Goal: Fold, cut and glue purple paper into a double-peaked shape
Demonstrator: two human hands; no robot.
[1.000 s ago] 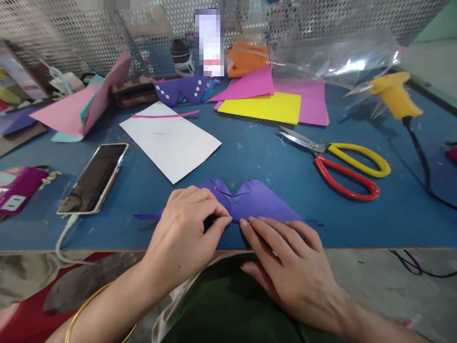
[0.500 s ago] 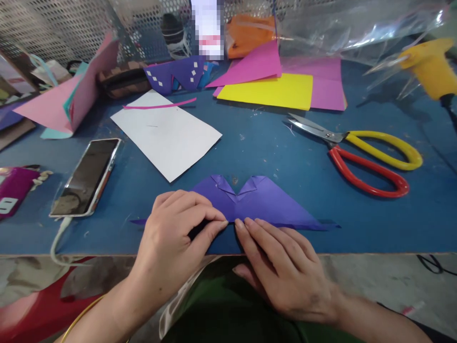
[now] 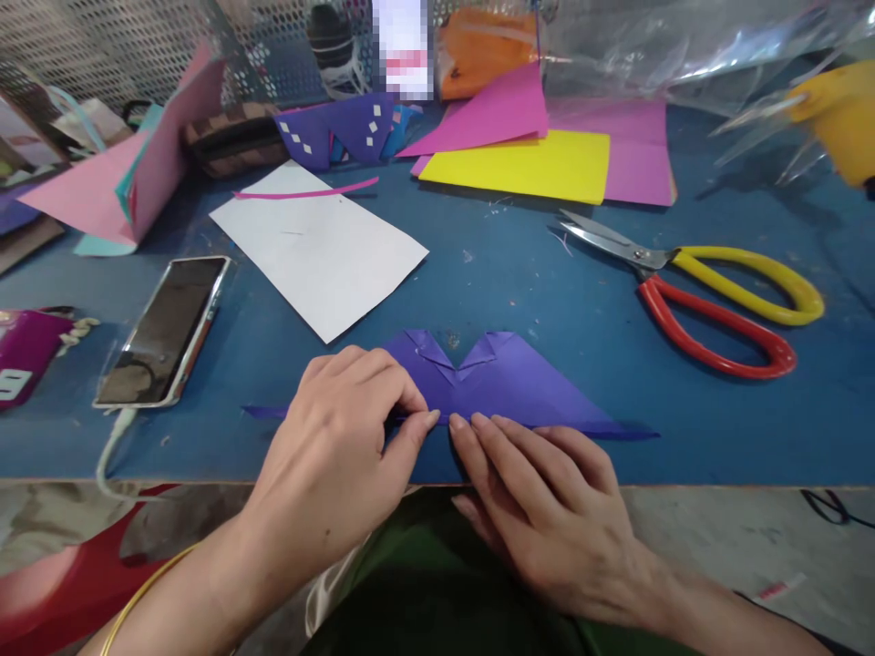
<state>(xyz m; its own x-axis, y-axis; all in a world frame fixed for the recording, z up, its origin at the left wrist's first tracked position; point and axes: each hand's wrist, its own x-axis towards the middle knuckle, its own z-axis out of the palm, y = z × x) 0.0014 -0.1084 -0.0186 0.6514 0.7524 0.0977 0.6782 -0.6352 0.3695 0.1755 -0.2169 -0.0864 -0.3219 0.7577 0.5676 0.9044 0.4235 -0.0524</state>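
Observation:
A folded purple paper [image 3: 502,378] lies flat near the table's front edge, with two creased peaks and a notch between them at the top. Thin pointed ends stick out to both sides along its lower edge. My left hand [image 3: 342,446] pinches that lower edge left of the middle, thumb and forefinger together, and covers part of the left side. My right hand [image 3: 547,510] lies with its fingers stretched out, fingertips pressing the lower edge just right of the middle. Its thumb hangs below the table edge.
Scissors [image 3: 649,260] with yellow and red handles lie to the right. Beyond my hands are a white sheet [image 3: 321,251] with a pink strip [image 3: 307,192], a purple paper mask [image 3: 334,132], and yellow paper [image 3: 519,169]. A phone [image 3: 168,333] lies left; a yellow glue gun [image 3: 838,118] stands back right.
My left thumb and forefinger have shifted slightly along the lower edge of the purple paper. My right hand stays nearly in place. The whole view has moved a little.

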